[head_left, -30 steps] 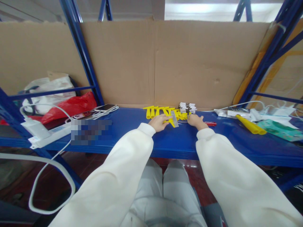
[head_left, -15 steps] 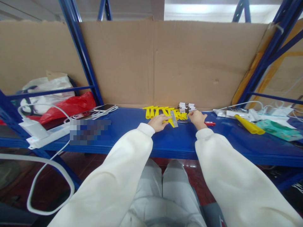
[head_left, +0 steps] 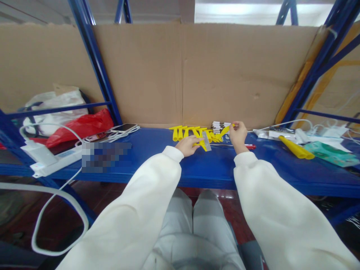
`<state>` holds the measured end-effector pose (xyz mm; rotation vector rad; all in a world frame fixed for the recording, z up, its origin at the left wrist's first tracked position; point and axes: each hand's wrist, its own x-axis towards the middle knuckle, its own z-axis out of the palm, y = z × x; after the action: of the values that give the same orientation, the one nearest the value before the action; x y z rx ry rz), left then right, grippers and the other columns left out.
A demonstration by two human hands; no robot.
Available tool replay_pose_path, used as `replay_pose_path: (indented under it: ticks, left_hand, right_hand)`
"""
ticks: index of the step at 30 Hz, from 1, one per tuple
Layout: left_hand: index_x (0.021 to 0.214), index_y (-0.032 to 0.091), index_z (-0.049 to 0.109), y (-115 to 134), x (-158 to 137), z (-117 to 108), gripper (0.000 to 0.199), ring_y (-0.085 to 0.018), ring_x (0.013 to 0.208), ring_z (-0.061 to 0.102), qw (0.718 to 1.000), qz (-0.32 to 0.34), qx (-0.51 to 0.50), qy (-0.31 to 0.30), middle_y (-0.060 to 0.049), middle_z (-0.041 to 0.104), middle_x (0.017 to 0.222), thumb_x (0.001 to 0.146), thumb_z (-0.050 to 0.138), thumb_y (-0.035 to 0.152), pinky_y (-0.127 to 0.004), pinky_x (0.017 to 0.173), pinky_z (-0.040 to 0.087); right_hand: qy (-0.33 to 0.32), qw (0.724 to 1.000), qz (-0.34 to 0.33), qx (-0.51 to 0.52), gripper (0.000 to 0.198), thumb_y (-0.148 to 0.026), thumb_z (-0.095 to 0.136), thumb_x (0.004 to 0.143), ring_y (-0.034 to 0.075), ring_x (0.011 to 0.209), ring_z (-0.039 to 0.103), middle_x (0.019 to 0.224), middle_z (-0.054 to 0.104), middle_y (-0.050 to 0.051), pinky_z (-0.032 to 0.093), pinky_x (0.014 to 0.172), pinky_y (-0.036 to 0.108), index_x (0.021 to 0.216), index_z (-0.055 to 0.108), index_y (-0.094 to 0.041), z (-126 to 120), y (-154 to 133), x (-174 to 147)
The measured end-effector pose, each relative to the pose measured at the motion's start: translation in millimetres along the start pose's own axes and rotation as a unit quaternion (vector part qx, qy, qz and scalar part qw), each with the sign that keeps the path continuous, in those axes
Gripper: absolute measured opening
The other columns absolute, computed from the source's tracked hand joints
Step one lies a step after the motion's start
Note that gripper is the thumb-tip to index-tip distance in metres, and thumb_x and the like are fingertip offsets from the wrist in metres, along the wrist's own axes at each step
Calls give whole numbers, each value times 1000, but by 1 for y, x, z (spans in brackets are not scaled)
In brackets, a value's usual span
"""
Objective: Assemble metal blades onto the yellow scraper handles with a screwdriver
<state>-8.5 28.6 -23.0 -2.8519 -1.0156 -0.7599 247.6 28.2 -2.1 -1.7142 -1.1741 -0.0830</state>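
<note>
My left hand is closed over the desk, its fingers on a yellow piece. A clear, ruler-like strip lies across that piece. Slightly raised on the right, my right hand pinches the end of a thin yellow strip. Behind my left hand stand several yellow rolled tubes in a row. Small yellow cut pieces lie between the hands. A stack of small white-and-dark items sits behind them, partly covered by the yellow strip.
A red pen lies beside my right wrist. Further right are a large yellow roll and a green packet. A phone, cables and a white power strip occupy the left. A cardboard panel closes off the back.
My right hand has risen from the desk and moved slightly right, with a yellow strip now in its fingers. My left hand has stayed in place.
</note>
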Motion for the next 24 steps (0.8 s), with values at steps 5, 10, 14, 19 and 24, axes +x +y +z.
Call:
replay_pose_path:
  ticks: [5,10,14,19,24]
  left_hand:
    - [138,26,67,0,0,0,45,-24,114,68,1000,-5,4,-3,-9,71,120,94,60,22,-38,103,53]
    - [137,26,68,0,0,1,44,-23,114,68,1000,-5,8,1,-8,71,120,94,60,21,-37,103,53]
    - [138,25,67,-1,1,2,45,-24,114,68,1000,-3,10,3,-9,72,118,94,61,22,-38,103,53]
    - [137,24,68,0,0,2,43,-23,113,68,1000,-9,8,6,-9,72,119,94,62,22,-36,102,53]
    - [137,22,67,1,0,1,44,-23,114,68,1000,-11,7,0,-9,71,120,94,62,20,-36,103,52]
  right_hand:
    - [-33,995,-90,9,36,-23,43,93,24,103,66,118,70,16,48,95,33,125,58,-14,3,-3,-5]
    - [-51,992,-117,17,31,-21,45,93,23,102,64,115,70,14,50,93,34,121,58,-17,6,-2,-6]
    - [-59,990,-124,37,28,-21,46,91,23,102,64,114,69,14,49,94,34,116,58,-17,9,-1,-6]
    - [-76,985,-131,81,22,-22,50,89,23,99,64,108,69,12,50,95,37,109,57,-19,16,4,-4]
    - [-58,969,-159,182,16,-23,59,81,19,81,61,89,66,4,53,85,36,95,51,-23,31,17,7]
